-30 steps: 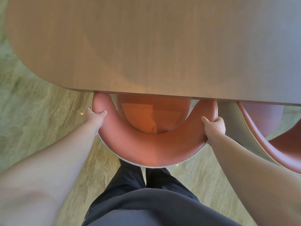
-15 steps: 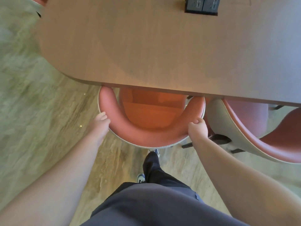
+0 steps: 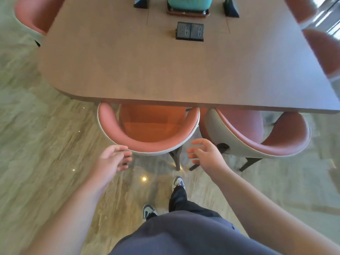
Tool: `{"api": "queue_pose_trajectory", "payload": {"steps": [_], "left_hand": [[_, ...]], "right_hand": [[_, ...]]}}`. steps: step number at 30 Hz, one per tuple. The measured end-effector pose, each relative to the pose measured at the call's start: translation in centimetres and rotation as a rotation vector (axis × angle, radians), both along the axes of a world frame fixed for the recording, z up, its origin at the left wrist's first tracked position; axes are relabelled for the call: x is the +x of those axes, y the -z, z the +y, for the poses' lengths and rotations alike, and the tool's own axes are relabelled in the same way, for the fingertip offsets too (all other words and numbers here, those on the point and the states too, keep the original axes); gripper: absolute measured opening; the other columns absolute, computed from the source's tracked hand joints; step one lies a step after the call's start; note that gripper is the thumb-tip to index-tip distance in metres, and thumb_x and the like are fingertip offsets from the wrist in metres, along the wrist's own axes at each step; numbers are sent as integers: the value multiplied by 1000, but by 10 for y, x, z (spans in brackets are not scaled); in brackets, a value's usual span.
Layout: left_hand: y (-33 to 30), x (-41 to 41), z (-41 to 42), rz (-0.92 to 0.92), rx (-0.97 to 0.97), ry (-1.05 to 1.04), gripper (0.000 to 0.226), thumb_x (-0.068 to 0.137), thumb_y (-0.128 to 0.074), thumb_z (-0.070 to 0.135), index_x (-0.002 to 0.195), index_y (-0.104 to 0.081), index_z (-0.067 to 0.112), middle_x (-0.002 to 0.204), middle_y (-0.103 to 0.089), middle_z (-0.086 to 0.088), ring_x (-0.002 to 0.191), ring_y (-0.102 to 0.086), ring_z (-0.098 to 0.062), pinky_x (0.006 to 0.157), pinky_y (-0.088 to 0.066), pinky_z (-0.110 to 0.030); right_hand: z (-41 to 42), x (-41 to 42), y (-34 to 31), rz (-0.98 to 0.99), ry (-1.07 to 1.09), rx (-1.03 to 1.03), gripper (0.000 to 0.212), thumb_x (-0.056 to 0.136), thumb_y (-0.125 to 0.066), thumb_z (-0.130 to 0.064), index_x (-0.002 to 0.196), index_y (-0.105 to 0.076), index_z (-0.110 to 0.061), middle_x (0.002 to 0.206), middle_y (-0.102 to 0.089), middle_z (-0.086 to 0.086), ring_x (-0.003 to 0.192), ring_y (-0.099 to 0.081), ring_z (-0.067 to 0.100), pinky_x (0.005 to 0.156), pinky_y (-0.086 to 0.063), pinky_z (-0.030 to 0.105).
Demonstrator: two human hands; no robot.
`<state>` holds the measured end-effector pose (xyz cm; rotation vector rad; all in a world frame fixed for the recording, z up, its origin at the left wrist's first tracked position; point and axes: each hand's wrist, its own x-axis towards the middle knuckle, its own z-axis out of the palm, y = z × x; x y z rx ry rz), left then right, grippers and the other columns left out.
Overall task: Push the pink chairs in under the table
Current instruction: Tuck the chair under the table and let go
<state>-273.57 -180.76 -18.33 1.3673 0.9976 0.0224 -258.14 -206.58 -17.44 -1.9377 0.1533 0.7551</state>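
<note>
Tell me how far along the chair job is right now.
Done, apparently: the rounded pink chair straight ahead sits with its seat front under the brown wooden table. In hand: nothing; the left hand and right hand hover open behind its back. Left: the angled pink chair with a grey shell to the right, turned askew with its back well out.

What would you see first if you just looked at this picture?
Two open hands, the left hand and right hand, reach out in the middle, holding nothing. Just beyond them a pink chair sits tucked partly under the big brown table, with a second pink chair angled beside it on the right.
</note>
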Motion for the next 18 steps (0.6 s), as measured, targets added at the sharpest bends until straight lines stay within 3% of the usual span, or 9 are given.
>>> {"api": "queue_pose_trajectory", "payload": {"steps": [8,18], "left_hand": [[-11,55,-90,-31,-13,71,24,102,-48,0,105,-68,12,95,-80,-2,85,-76,-16,78,-60,-38],[4,296,-271,-101,38,81,24,103,-46,-2,99,-65,12,94,-76,-6,79,-74,-15,67,-60,-29]], "right_hand": [[-93,53,-20,-96,2,-46,36,94,-44,0,106,-66,-25,88,-79,-5,85,-75,18,83,-62,38],[-276,247,1,-166,103,39,37,94,-43,1,104,-67,-24,86,-78,-6,79,-74,16,76,-62,36]]}}
